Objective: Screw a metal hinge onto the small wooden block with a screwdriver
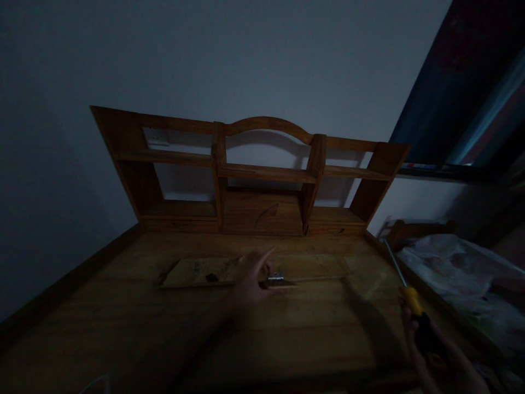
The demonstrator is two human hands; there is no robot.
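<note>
My left hand [251, 284] is over a long wooden board [320, 267] that lies flat on the desk. Its thumb and index finger are spread apart. Just beyond the fingers, a small silver metal hinge [275, 277] sits at the board's near edge; whether a fingertip touches it I cannot tell. My right hand [437, 350], at the lower right, is wrapped round the yellow and black handle of a screwdriver [414, 301]. Its thin metal shaft points up and away, with the tip over the desk's right side.
A wooden desktop [287, 334] spreads beneath both hands. At its back stands an open wooden shelf unit [266, 174] against the wall. To the right are clear plastic sheeting [447, 257] and a dark curtain [447, 82]. A white cord [96, 381] shows at the lower left. The light is dim.
</note>
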